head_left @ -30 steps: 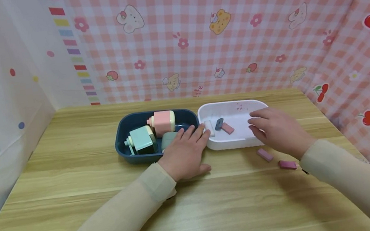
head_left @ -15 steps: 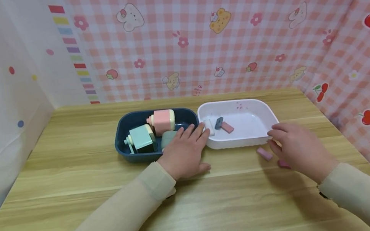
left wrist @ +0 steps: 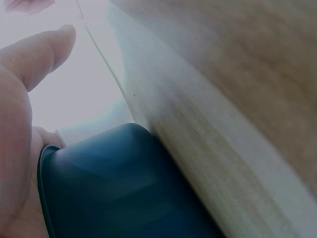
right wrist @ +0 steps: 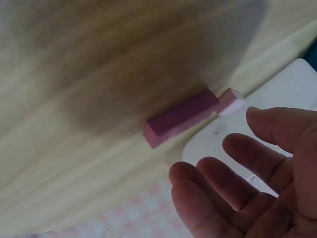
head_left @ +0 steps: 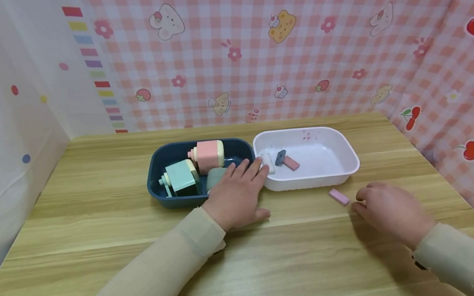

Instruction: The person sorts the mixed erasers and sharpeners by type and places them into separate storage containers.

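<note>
My left hand [head_left: 239,198] lies flat with spread fingers across the adjoining rims of the dark blue tray [head_left: 181,203] and the white tray [head_left: 312,182]. In the left wrist view its thumb is extended and holds nothing. Low over the table, my right hand [head_left: 395,210] has its fingers loosely bent. A magenta rectangular block [right wrist: 183,116] lies just off those fingertips in the right wrist view, apart from them; the hand hides it in the head view. Beside it a lilac block [head_left: 339,197] rests on the table in front of the white tray.
Inside the blue tray are a teal boxy item [head_left: 181,176], possibly a crank pencil sharpener, a similar pink one [head_left: 209,156], and a partly covered grey-green item [head_left: 215,177]. The white tray holds a white block [head_left: 268,163], a grey piece [head_left: 280,157] and a pink block [head_left: 291,163].
My right hand has moved from over the white tray's right side down and toward me, to the magenta block on the table. The left hand has stayed put.
</note>
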A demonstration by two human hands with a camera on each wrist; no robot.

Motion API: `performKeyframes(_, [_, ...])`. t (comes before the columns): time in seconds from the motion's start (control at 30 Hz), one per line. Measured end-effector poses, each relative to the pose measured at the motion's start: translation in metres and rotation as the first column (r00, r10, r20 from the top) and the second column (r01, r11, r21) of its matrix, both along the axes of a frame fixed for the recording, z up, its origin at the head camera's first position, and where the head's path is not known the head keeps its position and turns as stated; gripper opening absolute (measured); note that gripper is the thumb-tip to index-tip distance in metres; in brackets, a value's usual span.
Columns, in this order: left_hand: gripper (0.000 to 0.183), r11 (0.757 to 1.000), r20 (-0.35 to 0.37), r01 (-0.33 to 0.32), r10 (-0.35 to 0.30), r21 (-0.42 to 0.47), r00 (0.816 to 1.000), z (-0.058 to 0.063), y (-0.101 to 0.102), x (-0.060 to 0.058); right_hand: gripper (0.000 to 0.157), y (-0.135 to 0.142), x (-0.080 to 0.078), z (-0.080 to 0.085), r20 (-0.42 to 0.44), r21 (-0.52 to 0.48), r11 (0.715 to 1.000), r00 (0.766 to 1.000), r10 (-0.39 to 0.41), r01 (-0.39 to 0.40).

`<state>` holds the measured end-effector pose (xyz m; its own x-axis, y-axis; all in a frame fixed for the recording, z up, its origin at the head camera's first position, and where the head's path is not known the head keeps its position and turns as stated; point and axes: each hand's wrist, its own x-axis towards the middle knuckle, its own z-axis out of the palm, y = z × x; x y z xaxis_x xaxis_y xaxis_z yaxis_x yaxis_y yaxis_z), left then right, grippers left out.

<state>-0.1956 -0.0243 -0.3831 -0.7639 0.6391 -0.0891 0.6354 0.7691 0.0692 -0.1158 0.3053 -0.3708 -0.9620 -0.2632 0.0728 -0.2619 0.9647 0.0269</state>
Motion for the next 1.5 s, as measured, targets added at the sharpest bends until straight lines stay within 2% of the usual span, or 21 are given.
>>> performKeyframes(0.33, [0.103, 1.000, -0.009, 0.005, -0.005, -0.001, 1.000, 0.000, 0.001, 0.000, 0.028, 0.004, 0.003, -0.013, 0.009, -0.026, 1.000, 1.000, 0.008, -0.007])
performKeyframes(0.87, [0.103, 1.000, -0.009, 0.003, -0.003, 0.004, 1.000, 0.001, 0.000, 0.001, 0.030, 0.003, 0.003, -0.020, -0.023, -0.037, 0.999, 1.000, 0.018, -0.019])
performKeyframes(1.5, [0.103, 1.000, -0.016, -0.004, 0.004, 0.006, 1.000, 0.001, 0.000, 0.001, 0.025, 0.001, 0.004, -0.024, -0.059, 0.028, 0.999, 0.998, 0.036, -0.034])
